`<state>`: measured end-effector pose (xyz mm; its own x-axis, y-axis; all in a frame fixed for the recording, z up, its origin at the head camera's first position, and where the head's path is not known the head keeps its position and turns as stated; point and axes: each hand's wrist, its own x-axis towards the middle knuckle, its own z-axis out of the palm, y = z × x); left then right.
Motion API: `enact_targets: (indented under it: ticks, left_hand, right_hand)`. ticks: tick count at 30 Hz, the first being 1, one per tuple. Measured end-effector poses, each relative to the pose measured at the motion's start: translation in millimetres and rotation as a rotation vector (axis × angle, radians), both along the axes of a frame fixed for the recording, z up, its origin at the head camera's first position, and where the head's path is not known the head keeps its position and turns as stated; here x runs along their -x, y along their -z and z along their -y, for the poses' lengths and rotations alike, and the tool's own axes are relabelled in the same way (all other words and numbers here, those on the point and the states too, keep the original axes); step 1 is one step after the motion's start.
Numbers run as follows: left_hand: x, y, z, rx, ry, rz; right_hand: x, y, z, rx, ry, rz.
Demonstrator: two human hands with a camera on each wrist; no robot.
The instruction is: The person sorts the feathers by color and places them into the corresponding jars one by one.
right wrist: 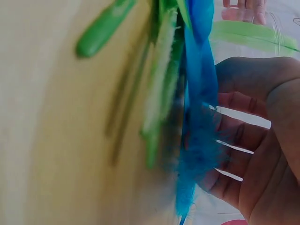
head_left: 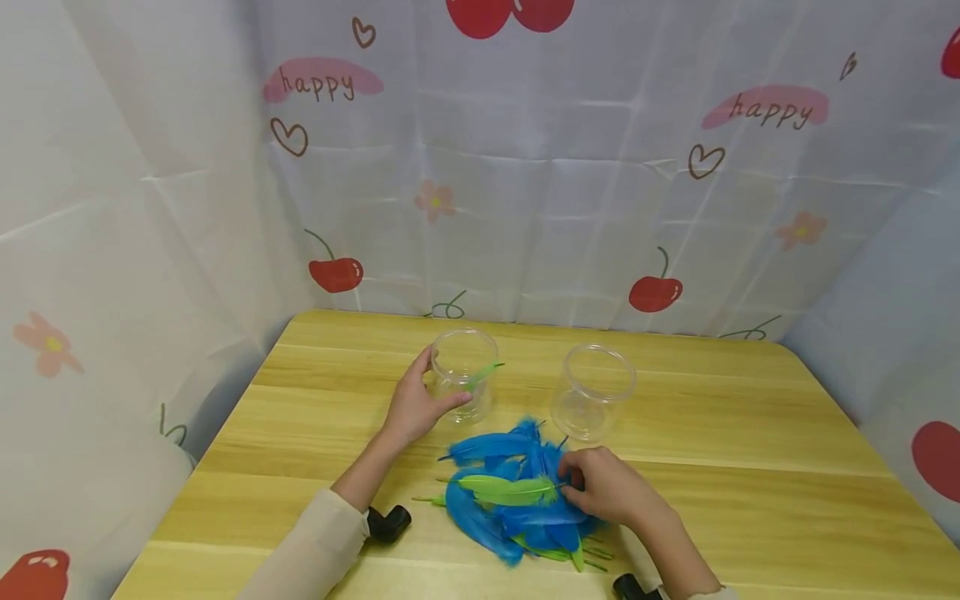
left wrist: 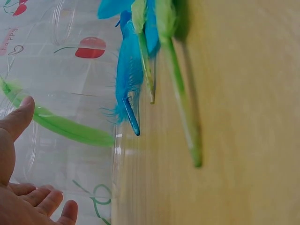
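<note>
My left hand grips a clear plastic cup at the back of the table, thumb in front and fingers round its far left side. Inside that cup leans one green feather, its tip poking above the rim. Before the cups lies a heap of blue feathers with several green ones among them. My right hand is at the heap's right side, fingers bent towards it. The quill end of a green feather meets its thumb and index fingertips; whether they pinch it cannot be made out.
A second clear cup stands to the right of the first, behind the right hand. Black wrist mounts show near both forearms. White printed cloth hangs behind and beside the wooden table.
</note>
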<state>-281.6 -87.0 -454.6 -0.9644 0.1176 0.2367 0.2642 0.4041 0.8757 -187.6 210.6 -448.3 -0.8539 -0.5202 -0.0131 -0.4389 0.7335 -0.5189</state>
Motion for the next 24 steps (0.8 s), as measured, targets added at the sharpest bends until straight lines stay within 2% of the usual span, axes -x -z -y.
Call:
enact_targets:
  ticks: [24]
  left_hand:
    - [-1.8,-2.2,-0.6,0.007,-0.007,-0.021]
  right_hand:
    - [-2.3,-0.5,3.3,-0.018,-0.018,0.079]
